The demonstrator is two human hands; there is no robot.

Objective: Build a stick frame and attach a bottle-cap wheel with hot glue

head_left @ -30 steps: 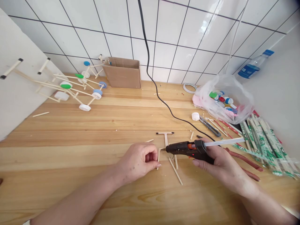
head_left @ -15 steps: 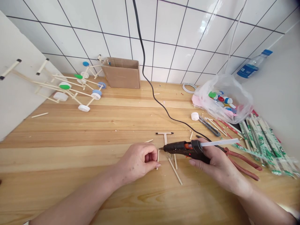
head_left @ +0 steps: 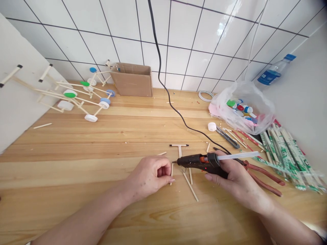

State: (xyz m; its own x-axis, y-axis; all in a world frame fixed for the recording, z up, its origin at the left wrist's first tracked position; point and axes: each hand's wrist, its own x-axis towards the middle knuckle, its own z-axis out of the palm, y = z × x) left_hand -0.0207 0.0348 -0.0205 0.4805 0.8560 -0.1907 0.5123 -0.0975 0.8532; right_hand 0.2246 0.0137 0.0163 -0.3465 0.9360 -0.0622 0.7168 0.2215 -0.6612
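Between the thumb and fingers of my left hand is a short wooden stick, held upright in the view. My right hand is wrapped round a black hot glue gun, and a clear glue stick juts from its back. The gun's nozzle is at the top end of the stick; whether they touch I cannot tell. Behind the gun lies a T-shaped wooden piece with black-tipped ends, partly hidden. Two cut sticks, one of them a longer stick, lie just below the nozzle.
Stick-built frames with bottle-cap wheels stand at the left. A cardboard box is by the tiled wall. On the right are a plastic bag of caps, a utility knife, red-handled pliers and wrapped chopsticks. A black cord crosses the table.
Both hands keep almost the same place, with the nozzle still at the stick's end. The black cord has shifted slightly to the right near the wall.
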